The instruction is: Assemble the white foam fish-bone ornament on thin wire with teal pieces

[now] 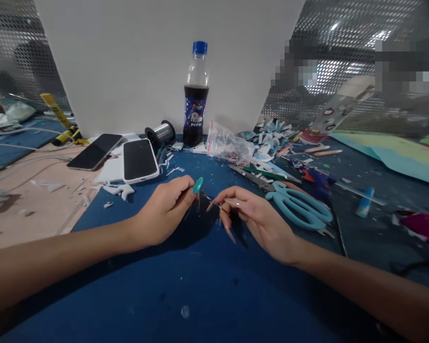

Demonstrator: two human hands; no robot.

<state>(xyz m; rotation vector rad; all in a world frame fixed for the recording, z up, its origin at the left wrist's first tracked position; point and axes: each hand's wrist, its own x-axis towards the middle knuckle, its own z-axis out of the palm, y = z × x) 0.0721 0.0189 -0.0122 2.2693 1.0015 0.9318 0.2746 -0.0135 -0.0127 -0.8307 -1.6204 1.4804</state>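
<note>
My left hand [168, 209] is closed in a pinch, its thumb with a long teal nail pressed against the bent forefinger. What sits in that pinch is too small to make out. Facing it across a small gap, my right hand [264, 221] pinches a thin wire-like strand [218, 206] between long nude-coloured nails. The strand points toward the left fingertips; whether it reaches them I cannot tell. Both hands are just above the blue tabletop [207, 286]. Beyond them lies a clear zip bag [230, 145] with small copper-coloured bits inside.
A Pepsi bottle [196, 102] stands before a white board, beside a wire spool [160, 132]. Two phones [140, 160] lie at left. Blue-handled scissors [300, 205], a glue gun [318, 183] and paper scraps [271, 136] crowd the right. White bits [123, 189] lie near my left wrist.
</note>
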